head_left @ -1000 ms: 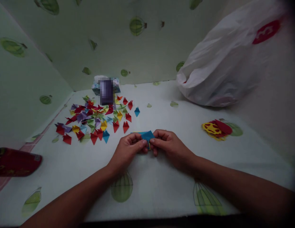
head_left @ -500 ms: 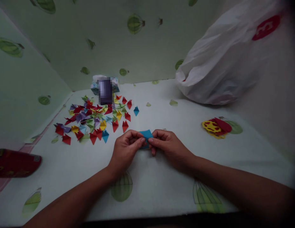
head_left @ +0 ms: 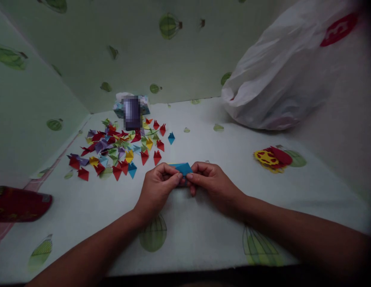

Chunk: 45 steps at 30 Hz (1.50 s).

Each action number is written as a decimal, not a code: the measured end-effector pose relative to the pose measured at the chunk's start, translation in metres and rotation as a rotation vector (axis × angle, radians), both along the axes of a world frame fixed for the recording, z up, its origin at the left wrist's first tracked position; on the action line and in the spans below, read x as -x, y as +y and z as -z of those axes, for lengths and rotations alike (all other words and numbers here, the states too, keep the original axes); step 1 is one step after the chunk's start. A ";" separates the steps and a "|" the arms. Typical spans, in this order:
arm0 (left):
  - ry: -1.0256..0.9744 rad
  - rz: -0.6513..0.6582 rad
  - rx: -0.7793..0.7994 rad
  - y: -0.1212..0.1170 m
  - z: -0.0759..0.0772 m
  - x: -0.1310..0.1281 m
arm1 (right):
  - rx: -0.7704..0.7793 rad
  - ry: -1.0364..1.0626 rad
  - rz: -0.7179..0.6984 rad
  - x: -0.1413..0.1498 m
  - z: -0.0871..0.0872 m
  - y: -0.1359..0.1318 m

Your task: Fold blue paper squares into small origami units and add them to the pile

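A small folded piece of blue paper [head_left: 183,168] is pinched between both hands above the middle of the table [head_left: 197,235]. My left hand [head_left: 159,189] is closed on its left side, thumb against the lower part. On the right side, my right hand [head_left: 214,184] grips it with thumb and fingers. The two thumb tips almost meet at the paper's middle. A thin yellow edge shows along the paper's top left. Fingers hide much of the lower part. Folded paper pieces [head_left: 117,172] in red, blue, yellow, green and purple lie scattered beyond my left hand.
A dark phone-like screen [head_left: 132,113], blurred out, leans on a tissue box [head_left: 146,105] behind the pieces. A white plastic bag [head_left: 263,87] stands at the back right. Red and yellow cut-outs [head_left: 267,157] lie right; a dark red object [head_left: 22,204] sits at the left edge.
The blue paper has shifted slightly in my fingers, and its upper edge now reaches farther left with yellow showing. Both hands stay nearly in place. The view has tilted slightly.
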<state>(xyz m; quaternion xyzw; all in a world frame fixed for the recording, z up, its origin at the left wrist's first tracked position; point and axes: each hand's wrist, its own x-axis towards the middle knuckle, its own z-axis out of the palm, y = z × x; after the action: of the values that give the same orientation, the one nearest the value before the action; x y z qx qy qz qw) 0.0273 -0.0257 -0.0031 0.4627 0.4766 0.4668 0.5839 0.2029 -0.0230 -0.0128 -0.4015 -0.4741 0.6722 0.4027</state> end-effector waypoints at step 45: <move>-0.037 0.161 0.024 0.000 0.001 0.001 | -0.033 0.031 0.012 -0.001 0.000 0.003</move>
<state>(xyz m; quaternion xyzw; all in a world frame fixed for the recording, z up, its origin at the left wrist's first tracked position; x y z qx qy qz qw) 0.0261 -0.0255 -0.0039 0.4837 0.4326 0.4209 0.6338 0.2038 -0.0196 -0.0126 -0.3872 -0.4763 0.6680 0.4207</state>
